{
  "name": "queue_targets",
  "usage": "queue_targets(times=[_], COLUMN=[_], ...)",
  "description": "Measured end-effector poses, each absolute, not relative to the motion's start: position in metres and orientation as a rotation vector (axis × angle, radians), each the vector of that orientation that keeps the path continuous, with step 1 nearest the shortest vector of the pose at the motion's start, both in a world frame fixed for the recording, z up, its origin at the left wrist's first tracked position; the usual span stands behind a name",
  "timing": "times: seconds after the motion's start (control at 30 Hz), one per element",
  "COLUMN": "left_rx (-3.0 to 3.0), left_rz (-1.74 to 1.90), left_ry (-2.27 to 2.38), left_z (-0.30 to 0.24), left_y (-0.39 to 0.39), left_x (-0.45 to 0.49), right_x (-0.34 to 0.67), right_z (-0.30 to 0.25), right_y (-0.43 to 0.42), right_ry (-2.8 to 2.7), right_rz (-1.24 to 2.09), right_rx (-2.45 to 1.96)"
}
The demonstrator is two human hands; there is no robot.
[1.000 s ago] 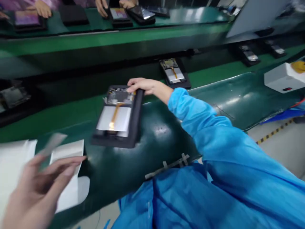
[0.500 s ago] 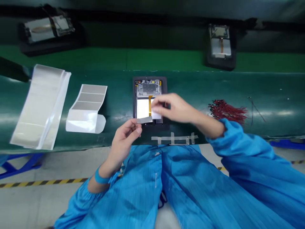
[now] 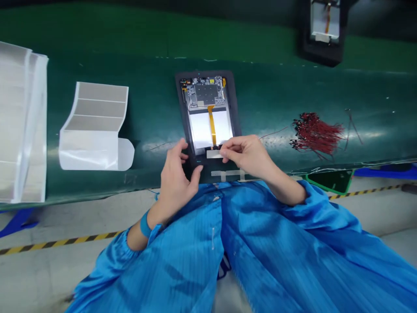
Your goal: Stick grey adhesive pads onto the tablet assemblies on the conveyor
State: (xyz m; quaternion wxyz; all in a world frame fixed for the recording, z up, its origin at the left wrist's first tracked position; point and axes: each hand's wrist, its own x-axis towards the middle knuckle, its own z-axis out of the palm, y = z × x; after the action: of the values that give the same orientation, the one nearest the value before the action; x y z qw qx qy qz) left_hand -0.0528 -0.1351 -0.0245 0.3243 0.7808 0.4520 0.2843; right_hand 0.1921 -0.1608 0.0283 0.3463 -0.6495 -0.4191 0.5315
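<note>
Your right hand [image 3: 249, 155] has the grey sticker strip [image 3: 213, 154] pinched at the near end of the opened tablet [image 3: 202, 128], which sits in a black tray [image 3: 235, 108] on the green bench [image 3: 153, 117]. Left hand [image 3: 177, 176] is just spread loosely round the tray's near-left corner.

An electronics workshop is seen here: an opened rectangular tablet [image 3: 200, 130] is set mid-frame, thin red wires [image 3: 316, 134] are heaped right, yellow-and-black floor tape [image 3: 65, 242] is spotted lower left.
</note>
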Motion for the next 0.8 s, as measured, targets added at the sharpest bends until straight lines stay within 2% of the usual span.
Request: queue_targets(times=[0.3,0.5,0.8], left_rx=[2.176,2.299,2.463], left_rz=[0.792,0.846,0.747], left_ry=[1.203,1.039,0.943], left_z=[-0.018,-0.024,-0.031], left_y=[-0.137,-0.139,-0.132], left_x=[-0.06,-0.052,-0.047], right_x=[0.182,0.183,0.183], right_z=[0.018,0.02,0.023], right_y=[-0.148,-0.145,-0.14], right_ry=[-1.257,-1.334,-1.385], right_rz=[1.319,1.269,1.251], right_rx=[-1.839,-1.875,-1.901])
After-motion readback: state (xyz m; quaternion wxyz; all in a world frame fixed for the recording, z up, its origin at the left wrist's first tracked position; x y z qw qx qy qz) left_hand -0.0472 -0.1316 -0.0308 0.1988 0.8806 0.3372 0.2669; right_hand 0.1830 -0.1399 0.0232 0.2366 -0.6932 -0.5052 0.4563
